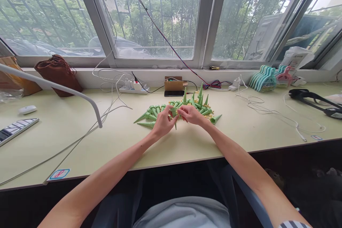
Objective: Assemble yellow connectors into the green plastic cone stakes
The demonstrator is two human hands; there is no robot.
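My left hand (164,121) is closed around a green plastic plant-watering spike (174,111), whose tip points down toward the table. Close against its side, my right hand (191,114) pinches a small yellow piece, mostly hidden by the fingers. More green spikes (151,111) lie fanned out to the left of my hands. Behind and to the right sits a heap of spikes (200,100), a few standing upright, with small yellow pieces (210,117) among them. One loose spike (216,119) lies at the heap's right edge.
Behind the heap are a phone (174,93) and a small cardboard box (173,84). A power strip (133,89) stands by the window wall. White cables (269,110) cross the table. A lamp arm (66,87) reaches in from the left; black headphones (315,102) lie at right.
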